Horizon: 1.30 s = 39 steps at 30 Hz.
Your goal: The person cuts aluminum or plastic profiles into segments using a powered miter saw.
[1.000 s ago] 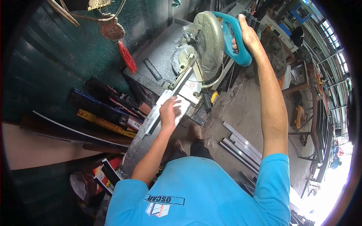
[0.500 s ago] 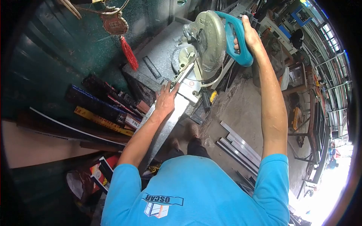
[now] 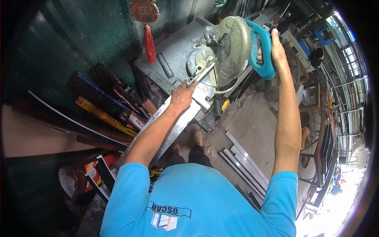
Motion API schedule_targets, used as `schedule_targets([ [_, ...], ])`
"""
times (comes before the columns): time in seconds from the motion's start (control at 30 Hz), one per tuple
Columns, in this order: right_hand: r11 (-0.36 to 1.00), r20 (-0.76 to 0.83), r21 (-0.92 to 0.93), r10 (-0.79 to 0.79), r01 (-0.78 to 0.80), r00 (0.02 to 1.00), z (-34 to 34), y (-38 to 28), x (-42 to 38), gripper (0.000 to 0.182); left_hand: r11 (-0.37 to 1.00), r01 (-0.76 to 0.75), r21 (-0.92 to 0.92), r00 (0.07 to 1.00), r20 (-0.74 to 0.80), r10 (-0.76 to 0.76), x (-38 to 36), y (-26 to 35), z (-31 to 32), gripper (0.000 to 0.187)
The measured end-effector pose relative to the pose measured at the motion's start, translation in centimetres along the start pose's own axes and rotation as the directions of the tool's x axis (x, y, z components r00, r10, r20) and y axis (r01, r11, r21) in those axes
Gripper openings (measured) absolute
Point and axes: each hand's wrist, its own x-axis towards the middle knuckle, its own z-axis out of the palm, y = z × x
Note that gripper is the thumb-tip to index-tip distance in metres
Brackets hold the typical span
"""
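My right hand (image 3: pixel 277 49) is wrapped around the teal handle (image 3: pixel 267 59) of a miter saw (image 3: pixel 231 47). The saw head is raised, its blade mostly behind a cloudy guard. A slim, light-coloured profile strip (image 3: pixel 204 74) lies on the saw base against the clamp (image 3: pixel 203 59). Closed over the near end of that strip is my left hand (image 3: pixel 182 96), with the fingertips partly hidden. Beneath my left forearm a long metal surface (image 3: pixel 173 128) runs back toward my body.
Several metal profiles (image 3: pixel 244 162) lie on the floor at right. Dark boards and a yellow level-like bar (image 3: pixel 104 115) lean at left. A red tassel (image 3: pixel 149 45) hangs by the green wall. A yellow tape measure (image 3: pixel 225 104) sits beside the saw base. Racked lengths line the far right.
The view has shifted, so the saw appears farther right. My left fingers, spread before, are now drawn in around the strip's end. My right hand stays on the handle.
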Motion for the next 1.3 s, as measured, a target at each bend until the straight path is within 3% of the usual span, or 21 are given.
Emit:
schedule_targets([
  [0.03, 1.000, 0.010, -0.020, -0.002, 0.003, 1.000, -0.1, 0.0, 0.2, 0.095, 1.000, -0.020, -0.017, 1.000, -0.010, 0.020, 0.0, -0.1, -0.1, 0.064],
  [0.17, 1.000, 0.001, -0.025, -0.002, 0.002, 1.000, 0.0, -0.1, 0.1, 0.093, 0.990, 0.080, 0.113, 0.997, -0.005, -0.080, 0.0, 1.4, 0.3, 0.065],
  [0.4, 0.999, -0.001, -0.028, -0.030, 0.030, 1.000, 0.0, -0.2, -0.3, 0.088, 0.993, 0.096, 0.069, 0.994, 0.052, -0.100, -0.4, 1.8, -1.2, 0.065],
  [0.57, 0.984, 0.136, 0.129, 0.108, -0.126, 0.985, 0.1, -1.4, -0.9, 0.080, 0.993, 0.110, 0.043, 0.992, 0.051, -0.112, 0.0, 1.6, -0.6, 0.067],
  [0.67, 0.987, 0.144, 0.127, 0.083, -0.101, 0.986, -0.5, 0.2, 0.6, 0.077, 0.990, 0.130, 0.053, 0.989, 0.059, -0.133, 0.1, 2.0, -0.8, 0.071],
  [0.77, 0.994, 0.094, 0.097, 0.038, -0.047, 0.995, -0.3, 0.7, 0.3, 0.076, 0.990, 0.111, 0.089, 0.994, -0.014, -0.110, 0.0, 1.8, 0.0, 0.066],
  [1.0, 1.000, -0.014, 0.022, 0.019, -0.018, 1.000, 0.3, 2.0, -1.0, 0.082, 0.992, 0.115, 0.058, 0.993, 0.021, -0.116, 0.3, 1.9, -0.2, 0.066],
  [1.3, 0.998, -0.029, 0.049, -0.032, 0.034, 0.999, 0.6, 4.2, -1.8, 0.082, 0.994, 0.112, 0.006, 0.993, 0.029, -0.112, 0.4, 1.9, -0.6, 0.068],
])
